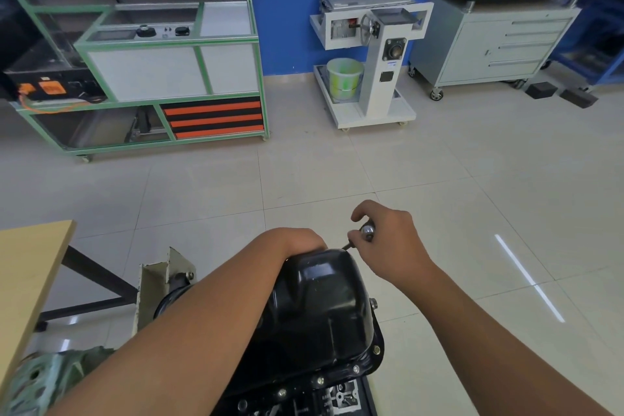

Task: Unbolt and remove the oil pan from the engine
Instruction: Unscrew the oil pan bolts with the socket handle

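A glossy black oil pan sits on top of the engine at the bottom centre, with bolts along its near flange. My left hand reaches over the pan's far top edge, its fingers hidden behind the pan. My right hand grips a metal ratchet handle just beyond the pan's far right corner; the tool's dark shaft points down toward the far flange, where its tip is hidden.
A wooden table with a black frame stands at the left. A metal stand bracket rises beside the engine. Across the tiled floor are a green-framed training bench, a white engine stand with a bucket and a grey tool cabinet.
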The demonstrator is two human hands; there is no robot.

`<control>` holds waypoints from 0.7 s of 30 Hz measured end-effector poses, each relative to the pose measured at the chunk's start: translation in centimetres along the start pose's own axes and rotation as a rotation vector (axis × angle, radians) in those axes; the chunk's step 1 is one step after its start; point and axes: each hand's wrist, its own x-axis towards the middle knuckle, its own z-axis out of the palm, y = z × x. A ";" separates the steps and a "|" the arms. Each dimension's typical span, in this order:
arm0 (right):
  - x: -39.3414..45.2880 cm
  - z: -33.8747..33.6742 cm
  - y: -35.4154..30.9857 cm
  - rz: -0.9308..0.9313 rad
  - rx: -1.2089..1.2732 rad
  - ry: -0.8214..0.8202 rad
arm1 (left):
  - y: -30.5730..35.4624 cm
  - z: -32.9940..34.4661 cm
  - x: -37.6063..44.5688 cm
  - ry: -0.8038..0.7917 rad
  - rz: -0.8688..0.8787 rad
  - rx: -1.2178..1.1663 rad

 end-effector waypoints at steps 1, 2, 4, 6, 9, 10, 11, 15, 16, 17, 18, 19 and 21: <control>0.0 -0.1 0.0 -0.001 0.039 0.002 | 0.0 0.0 0.0 0.001 -0.003 -0.006; 0.0 -0.1 0.0 0.002 0.072 0.006 | 0.0 0.0 0.0 0.001 -0.004 -0.011; 0.1 -0.2 0.1 0.005 0.104 0.013 | 0.0 0.0 0.0 -0.001 0.000 0.000; 0.0 -0.2 0.2 0.012 0.122 0.017 | 0.1 0.1 -0.1 -0.014 0.009 0.025; -0.3 -0.1 0.4 0.028 0.148 0.033 | 0.1 0.1 -0.2 -0.014 -0.002 0.016; -0.3 -0.1 0.4 0.028 0.158 0.040 | 0.1 0.1 -0.2 -0.012 -0.010 -0.006; -0.5 -0.1 0.5 0.027 0.171 0.043 | 0.1 0.1 -0.2 -0.014 -0.016 -0.023; -0.9 -0.2 0.8 0.010 0.197 0.045 | 0.2 0.1 -0.4 -0.018 -0.020 -0.031; -1.0 -0.2 0.9 0.008 0.199 0.051 | 0.3 0.1 -0.4 -0.014 -0.019 -0.023; -1.1 -0.2 0.9 0.012 0.202 0.059 | 0.3 0.1 -0.5 -0.012 -0.014 -0.012; -1.2 -0.2 1.0 0.021 0.209 0.068 | 0.4 0.1 -0.5 -0.008 -0.010 0.002; -1.3 -0.3 1.0 0.035 0.220 0.078 | 0.5 0.1 -0.6 -0.007 -0.004 0.023; -1.6 -0.3 1.2 0.079 0.262 0.113 | 0.5 0.0 -0.6 -0.014 0.021 0.094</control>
